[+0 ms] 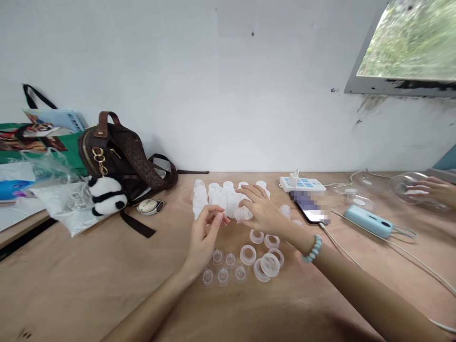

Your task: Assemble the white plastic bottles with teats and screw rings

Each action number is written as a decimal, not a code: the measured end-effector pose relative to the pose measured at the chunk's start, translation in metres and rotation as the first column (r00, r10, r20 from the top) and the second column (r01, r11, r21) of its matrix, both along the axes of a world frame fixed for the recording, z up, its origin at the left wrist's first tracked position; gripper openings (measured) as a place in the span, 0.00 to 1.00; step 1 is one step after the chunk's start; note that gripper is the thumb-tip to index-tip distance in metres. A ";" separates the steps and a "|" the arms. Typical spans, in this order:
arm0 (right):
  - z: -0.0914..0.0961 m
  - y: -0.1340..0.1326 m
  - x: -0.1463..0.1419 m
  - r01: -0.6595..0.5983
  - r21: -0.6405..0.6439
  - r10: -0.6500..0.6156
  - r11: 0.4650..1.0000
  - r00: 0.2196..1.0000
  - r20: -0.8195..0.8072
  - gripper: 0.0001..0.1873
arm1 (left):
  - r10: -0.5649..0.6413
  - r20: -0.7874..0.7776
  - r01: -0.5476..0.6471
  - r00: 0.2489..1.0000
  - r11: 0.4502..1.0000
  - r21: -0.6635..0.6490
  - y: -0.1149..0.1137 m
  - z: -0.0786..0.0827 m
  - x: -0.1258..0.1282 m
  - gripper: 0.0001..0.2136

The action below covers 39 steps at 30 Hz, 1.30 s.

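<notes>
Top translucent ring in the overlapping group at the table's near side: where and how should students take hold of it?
Probably pinch the top ring by its near-right band, coming from the near right. It overlaps the lower ring on its left, while its round, open shape offers an exposed edge there.

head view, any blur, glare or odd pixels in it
Head view: the greenery outside, upper right, is bright and smeared; head view: blocky pixels cover part of the phone; head view: the white bottles look pale, with little surface detail.
</notes>
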State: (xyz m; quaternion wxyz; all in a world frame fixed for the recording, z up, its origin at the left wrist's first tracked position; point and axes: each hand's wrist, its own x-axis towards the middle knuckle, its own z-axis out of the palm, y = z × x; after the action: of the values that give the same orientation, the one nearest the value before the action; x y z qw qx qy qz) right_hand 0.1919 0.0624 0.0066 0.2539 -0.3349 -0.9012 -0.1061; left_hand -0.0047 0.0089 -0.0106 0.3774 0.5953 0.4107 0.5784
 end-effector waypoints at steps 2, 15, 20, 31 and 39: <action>0.007 0.009 -0.007 0.005 -0.019 -0.005 1.000 0.999 0.033 0.16 | 0.038 0.004 -0.038 0.999 0.999 0.024 -0.002 0.001 -0.001 0.10; 0.065 0.044 -0.018 0.038 -0.302 0.026 0.953 0.978 0.207 0.18 | 0.155 0.119 -0.175 0.981 0.968 0.182 -0.002 0.006 -0.005 0.08; 0.046 0.034 -0.024 0.029 -0.254 0.046 0.967 0.957 0.286 0.12 | 0.162 0.101 -0.176 0.982 0.973 0.151 -0.005 0.007 -0.005 0.07; 0.052 -0.030 0.028 -0.225 -0.420 0.018 0.879 0.897 -0.442 0.18 | 0.116 -0.309 -0.042 0.944 0.971 0.237 -0.004 0.001 -0.001 0.21; 0.007 -0.033 0.043 -0.461 -0.522 -0.114 0.718 0.661 -0.741 0.18 | -0.079 0.025 0.081 0.997 0.992 -0.096 0.003 0.001 0.000 0.20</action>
State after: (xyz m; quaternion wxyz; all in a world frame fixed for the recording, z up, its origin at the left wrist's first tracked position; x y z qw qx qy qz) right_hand 0.2347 0.0291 0.0132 0.4615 -0.3211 -0.7260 0.3961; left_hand -0.0046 0.0115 -0.0100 0.4330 0.5861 0.4103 0.5483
